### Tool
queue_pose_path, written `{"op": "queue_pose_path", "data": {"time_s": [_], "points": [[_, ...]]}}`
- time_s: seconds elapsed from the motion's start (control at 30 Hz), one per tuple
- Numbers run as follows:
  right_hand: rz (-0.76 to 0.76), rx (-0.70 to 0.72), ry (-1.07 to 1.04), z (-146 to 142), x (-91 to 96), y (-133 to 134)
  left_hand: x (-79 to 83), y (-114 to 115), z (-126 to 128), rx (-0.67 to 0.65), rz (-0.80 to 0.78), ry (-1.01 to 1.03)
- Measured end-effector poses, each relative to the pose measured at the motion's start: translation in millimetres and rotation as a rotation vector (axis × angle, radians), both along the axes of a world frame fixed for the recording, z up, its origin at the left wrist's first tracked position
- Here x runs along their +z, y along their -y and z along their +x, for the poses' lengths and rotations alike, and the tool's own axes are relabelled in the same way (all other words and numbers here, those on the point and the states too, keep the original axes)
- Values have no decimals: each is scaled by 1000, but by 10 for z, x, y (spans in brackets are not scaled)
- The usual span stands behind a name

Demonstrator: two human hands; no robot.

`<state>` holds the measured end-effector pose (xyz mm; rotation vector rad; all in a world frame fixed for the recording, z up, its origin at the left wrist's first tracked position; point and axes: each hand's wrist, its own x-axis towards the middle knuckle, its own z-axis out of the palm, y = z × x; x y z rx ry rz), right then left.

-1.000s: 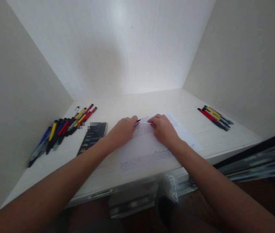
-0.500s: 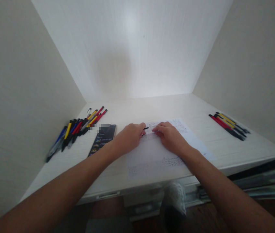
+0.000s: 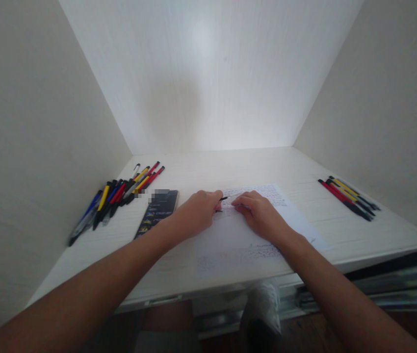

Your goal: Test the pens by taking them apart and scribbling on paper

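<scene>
My left hand [image 3: 197, 214] and my right hand [image 3: 260, 214] rest close together on a sheet of paper [image 3: 297, 215] covered with small handwriting, in the middle of a white desk [image 3: 230, 166]. Both hands are closed in a pinch around a thin pen part [image 3: 224, 198]. Its black tip sticks out of the left fingers, and a pale thin piece runs across to the right fingers. What exactly the fingers grip is mostly hidden.
A pile of several pens [image 3: 120, 191], red, yellow, blue and black, lies at the left. A dark phone [image 3: 159, 212] sits beside it. Several more pens [image 3: 348, 196] lie in a row at the right. Walls close the desk on three sides.
The view has shifted, so the desk sits a little lower and to the right in the picture. Both hands keep their pinch over the paper, barely moving.
</scene>
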<state>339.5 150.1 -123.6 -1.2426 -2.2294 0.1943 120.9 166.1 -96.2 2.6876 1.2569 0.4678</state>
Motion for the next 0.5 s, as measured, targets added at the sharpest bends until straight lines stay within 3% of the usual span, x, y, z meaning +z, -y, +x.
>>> {"op": "queue_pose_path", "data": {"time_s": [0.5], "points": [[20,-29,17,58,-31,-5,35,10,25,24,25,-122]]}}
